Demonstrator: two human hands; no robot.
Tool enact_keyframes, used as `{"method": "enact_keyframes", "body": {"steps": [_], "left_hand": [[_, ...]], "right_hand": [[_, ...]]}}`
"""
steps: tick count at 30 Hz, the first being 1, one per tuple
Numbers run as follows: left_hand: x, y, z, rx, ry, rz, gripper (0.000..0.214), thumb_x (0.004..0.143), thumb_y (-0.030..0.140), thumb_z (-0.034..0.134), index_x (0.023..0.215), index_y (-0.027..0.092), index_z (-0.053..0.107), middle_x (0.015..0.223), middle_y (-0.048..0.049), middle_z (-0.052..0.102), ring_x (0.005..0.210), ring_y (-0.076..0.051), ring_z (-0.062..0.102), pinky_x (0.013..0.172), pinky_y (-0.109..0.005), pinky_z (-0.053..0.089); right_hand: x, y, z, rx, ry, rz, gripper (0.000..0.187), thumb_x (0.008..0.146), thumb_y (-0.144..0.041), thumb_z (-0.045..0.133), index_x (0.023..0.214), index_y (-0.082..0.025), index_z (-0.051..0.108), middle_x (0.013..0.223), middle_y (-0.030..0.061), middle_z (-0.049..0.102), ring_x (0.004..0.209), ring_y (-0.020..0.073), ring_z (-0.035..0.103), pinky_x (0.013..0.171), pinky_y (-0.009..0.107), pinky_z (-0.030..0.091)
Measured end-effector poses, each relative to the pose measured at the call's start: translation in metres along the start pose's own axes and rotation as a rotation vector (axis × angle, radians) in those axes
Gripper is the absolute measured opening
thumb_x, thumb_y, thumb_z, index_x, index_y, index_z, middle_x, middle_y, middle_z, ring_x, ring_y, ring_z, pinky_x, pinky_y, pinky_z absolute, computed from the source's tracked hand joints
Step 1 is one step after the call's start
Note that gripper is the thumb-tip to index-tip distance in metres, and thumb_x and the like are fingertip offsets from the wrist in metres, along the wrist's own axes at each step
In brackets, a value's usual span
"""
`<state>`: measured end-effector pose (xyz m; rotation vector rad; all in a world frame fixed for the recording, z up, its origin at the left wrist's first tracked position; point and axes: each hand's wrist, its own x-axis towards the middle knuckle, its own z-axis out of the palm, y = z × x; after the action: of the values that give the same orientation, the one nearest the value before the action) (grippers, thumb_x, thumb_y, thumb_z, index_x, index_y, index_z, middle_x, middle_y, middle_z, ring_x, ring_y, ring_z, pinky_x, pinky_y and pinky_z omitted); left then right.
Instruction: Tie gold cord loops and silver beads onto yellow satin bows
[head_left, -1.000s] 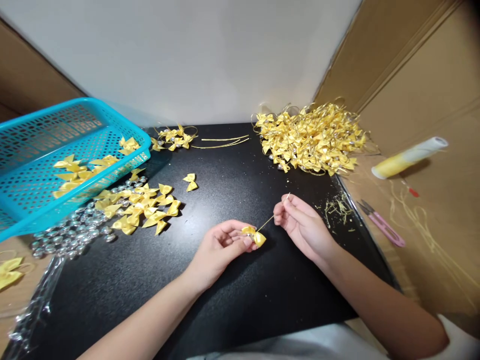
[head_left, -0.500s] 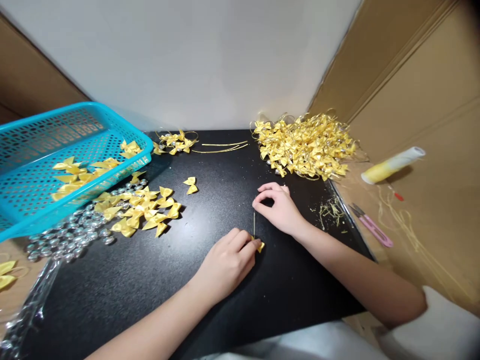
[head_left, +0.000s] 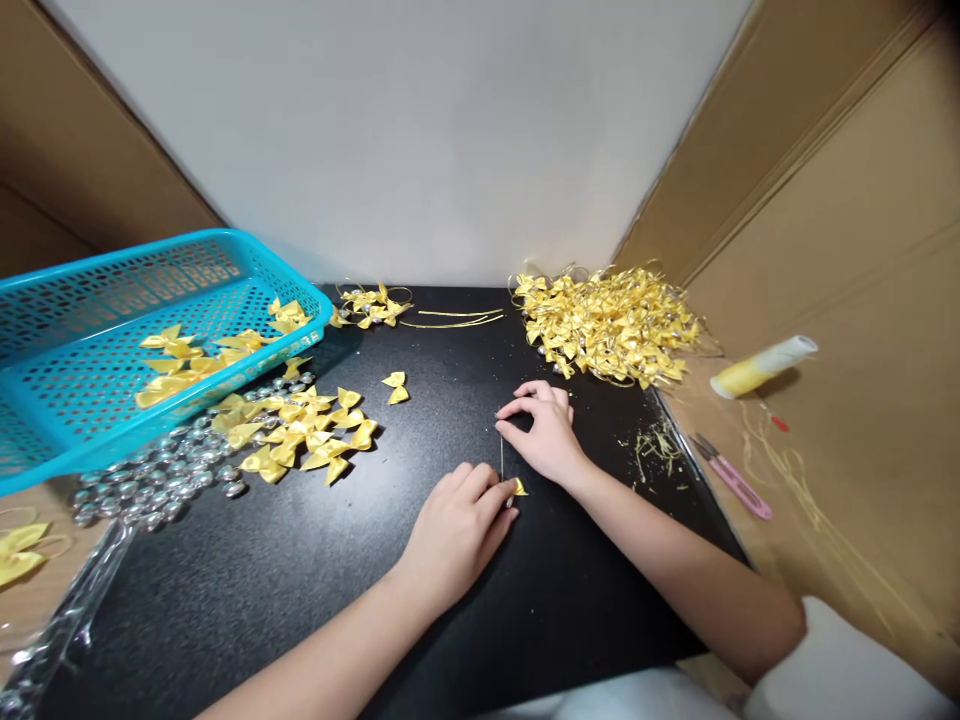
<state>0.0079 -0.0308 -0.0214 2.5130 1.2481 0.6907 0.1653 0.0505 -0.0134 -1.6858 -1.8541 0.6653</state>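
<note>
1. The thin gold cord (head_left: 502, 455) could slip free, I judge, since the right hand (head_left: 544, 430) pinches only its far end between thumb and forefinger.
2. Too hard a pull might drag or crease the small yellow satin ribbon bow (head_left: 519, 487).
3. That bow is mostly hidden; one glossy, pointed tip shows.
4. It sits at the black, speckled worktop (head_left: 600, 600), near the middle, its visible tip just right of the left hand's (head_left: 461, 530) fingers, which close narrowly on it.

Set against a plain pale wall (head_left: 420, 130), flanked on both sides by brown panels (head_left: 840, 210), with a soft white gleam (head_left: 375, 490) across the black table (head_left: 562, 620).
</note>
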Motion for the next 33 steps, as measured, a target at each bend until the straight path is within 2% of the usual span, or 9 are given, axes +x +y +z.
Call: {"method": "enact_keyframes", "body": {"steps": [6,12,15,19,21,24,27,29,33], "left_hand": [[-0.002,0.0,0.002,-0.004,-0.031,-0.032,0.02,0.091,0.02,0.058,0.109,0.017,0.065,0.089,-0.0064,0.063,0.078,-0.021,0.056,0.068,-0.034,0.053],[-0.002,0.0,0.005,-0.024,-0.04,-0.036,0.022,0.091,0.018,0.057,0.112,0.015,0.065,0.09,-0.0072,0.063,0.08,-0.022,0.056,0.069,-0.037,0.054],[-0.001,0.0,0.005,-0.027,-0.054,-0.043,0.024,0.09,0.017,0.058,0.113,0.016,0.064,0.09,-0.0072,0.063,0.081,-0.022,0.057,0.069,-0.037,0.054],[-0.001,0.001,0.005,-0.029,-0.048,-0.058,0.026,0.09,0.016,0.057,0.115,0.016,0.062,0.092,-0.0075,0.063,0.082,-0.022,0.057,0.07,-0.037,0.054],[-0.002,0.001,0.005,-0.037,-0.04,-0.054,0.025,0.09,0.016,0.056,0.115,0.016,0.062,0.092,-0.0075,0.063,0.082,-0.022,0.057,0.07,-0.037,0.054],[-0.003,0.001,0.006,-0.046,-0.031,-0.048,0.025,0.091,0.017,0.054,0.115,0.016,0.061,0.092,-0.0076,0.062,0.081,-0.022,0.057,0.07,-0.036,0.054],[-0.003,0.001,0.006,-0.065,-0.027,-0.058,0.026,0.092,0.016,0.052,0.116,0.016,0.06,0.093,-0.0077,0.062,0.082,-0.022,0.057,0.07,-0.036,0.054],[-0.004,0.001,0.005,-0.087,-0.026,-0.067,0.027,0.092,0.016,0.052,0.118,0.017,0.058,0.094,-0.0078,0.062,0.083,-0.022,0.057,0.071,-0.036,0.053],[-0.005,0.002,0.002,-0.133,-0.008,-0.068,0.029,0.091,0.019,0.052,0.12,0.018,0.056,0.096,-0.0086,0.062,0.085,-0.022,0.057,0.073,-0.037,0.053]], "right_hand": [[-0.001,0.002,0.003,-0.039,0.035,0.005,0.018,0.074,-0.024,0.074,0.092,-0.026,0.07,0.115,0.0062,0.058,0.112,0.0295,0.047,0.096,0.048,0.037],[-0.002,0.0,0.005,-0.082,0.05,-0.025,0.014,0.079,-0.023,0.07,0.092,-0.025,0.068,0.115,0.0067,0.058,0.113,0.0291,0.047,0.094,0.046,0.038],[-0.005,0.001,0.005,-0.132,0.038,-0.076,0.008,0.083,-0.022,0.067,0.091,-0.024,0.067,0.114,0.0073,0.059,0.111,0.0287,0.048,0.091,0.044,0.039],[0.001,0.005,0.001,-0.232,-0.024,-0.234,0.003,0.088,-0.025,0.064,0.088,-0.024,0.067,0.11,0.0053,0.063,0.107,0.0252,0.052,0.087,0.04,0.04],[0.016,0.004,-0.002,-0.274,-0.047,-0.29,0.007,0.09,-0.026,0.063,0.085,-0.024,0.068,0.106,0.0039,0.065,0.104,0.0231,0.053,0.086,0.038,0.04],[0.057,-0.007,-0.005,-0.339,-0.038,-0.315,0.011,0.093,-0.026,0.059,0.087,-0.022,0.068,0.105,0.0052,0.065,0.104,0.0229,0.052,0.088,0.037,0.04],[0.107,-0.021,-0.002,-0.436,-0.037,-0.338,0.01,0.09,-0.027,0.063,0.095,-0.021,0.069,0.114,0.0078,0.063,0.114,0.0271,0.047,0.094,0.041,0.036],[0.135,-0.028,0.001,-0.509,-0.062,-0.336,0.008,0.088,-0.025,0.066,0.093,-0.02,0.07,0.116,0.01,0.063,0.115,0.0298,0.045,0.094,0.044,0.034],[0.164,-0.03,0.006,-0.63,-0.118,-0.318,0.012,0.09,-0.025,0.063,0.092,-0.017,0.071,0.11,0.0133,0.065,0.111,0.0327,0.046,0.089,0.047,0.034]]}}
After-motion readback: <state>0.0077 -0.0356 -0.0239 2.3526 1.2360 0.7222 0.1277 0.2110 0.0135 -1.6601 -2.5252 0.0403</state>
